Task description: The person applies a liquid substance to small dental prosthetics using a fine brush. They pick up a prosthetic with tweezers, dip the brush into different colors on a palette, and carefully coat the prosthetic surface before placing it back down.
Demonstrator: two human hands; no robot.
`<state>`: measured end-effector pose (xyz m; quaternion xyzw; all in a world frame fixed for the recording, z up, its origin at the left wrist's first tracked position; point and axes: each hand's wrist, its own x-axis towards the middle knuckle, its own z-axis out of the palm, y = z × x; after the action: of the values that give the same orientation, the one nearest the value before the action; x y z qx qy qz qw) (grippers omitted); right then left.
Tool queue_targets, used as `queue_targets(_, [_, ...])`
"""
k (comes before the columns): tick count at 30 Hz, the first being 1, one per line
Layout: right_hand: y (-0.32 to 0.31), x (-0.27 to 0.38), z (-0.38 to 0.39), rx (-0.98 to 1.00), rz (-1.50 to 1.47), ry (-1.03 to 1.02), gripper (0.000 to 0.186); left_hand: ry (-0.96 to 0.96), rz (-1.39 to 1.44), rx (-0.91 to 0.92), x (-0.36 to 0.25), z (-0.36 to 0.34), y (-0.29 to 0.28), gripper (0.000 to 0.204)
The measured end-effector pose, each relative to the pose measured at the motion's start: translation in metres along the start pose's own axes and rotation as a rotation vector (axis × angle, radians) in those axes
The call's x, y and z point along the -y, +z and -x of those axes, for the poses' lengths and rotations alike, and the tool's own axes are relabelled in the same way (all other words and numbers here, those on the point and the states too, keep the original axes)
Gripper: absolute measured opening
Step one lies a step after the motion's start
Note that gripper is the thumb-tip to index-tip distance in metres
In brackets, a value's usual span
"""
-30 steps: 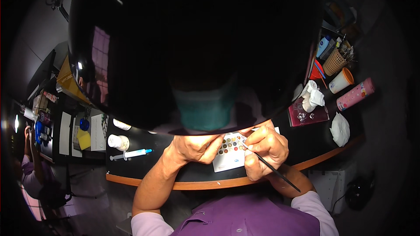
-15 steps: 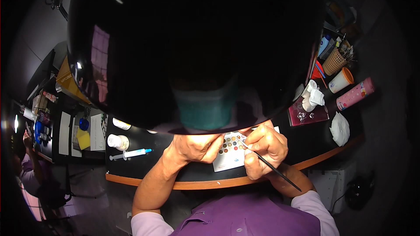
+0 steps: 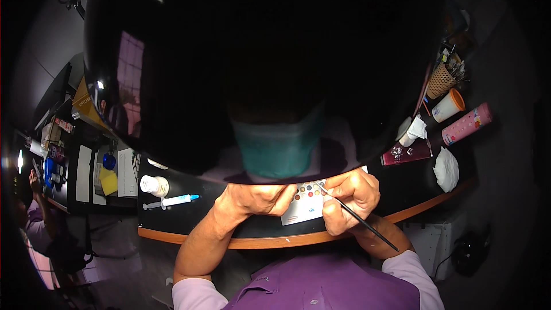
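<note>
My right hand (image 3: 353,196) pinches a slim black-handled paintbrush (image 3: 367,225), its back end slanting down toward me. The brush's front end points at a white palette card (image 3: 297,216) with rows of round colour spots, lying on the black desk between my hands. Whether the tip touches the card cannot be made out. My left hand (image 3: 259,200) is closed, fingers curled, just left of the card. Whatever it may hold is hidden by its own fingers and by the dark visor edge above.
A large dark visor (image 3: 258,51) blocks the upper middle. At left are a syringe (image 3: 179,200) and a small white-capped bottle (image 3: 156,185). At right stand a woven brush cup (image 3: 441,81), an orange-lidded tumbler (image 3: 449,105), a pink bottle (image 3: 468,124) and white tissue (image 3: 446,170). A co-worker's arm (image 3: 43,206) shows far left.
The visor edge has come lower and covers more of the card and the desk items behind. Both hands have shifted only slightly; the right still grips the paintbrush.
</note>
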<state>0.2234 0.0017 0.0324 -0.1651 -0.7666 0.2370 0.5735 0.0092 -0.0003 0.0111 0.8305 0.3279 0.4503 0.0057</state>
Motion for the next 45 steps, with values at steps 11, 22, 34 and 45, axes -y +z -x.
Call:
queue_targets(11, [-0.0012,0.0011,0.0006,-0.003,0.016,0.004,0.013,0.085,-0.063,-0.036,0.0013,-0.0078,0.0000,0.027])
queue_targets(22, [0.0007,0.0005,0.0009,-0.033,0.020,-0.014,0.012,0.056,-0.063,-0.008,0.0006,-0.0071,-0.0008,0.027])
queue_targets(34, [0.0048,0.0026,0.0006,-0.101,0.078,-0.047,0.011,-0.035,0.014,-0.104,-0.0001,-0.0065,0.0042,0.032])
queue_targets(45, [0.0044,0.0019,0.0016,-0.093,0.109,-0.025,0.013,-0.034,-0.009,-0.082,-0.0018,-0.0066,0.0048,0.030])
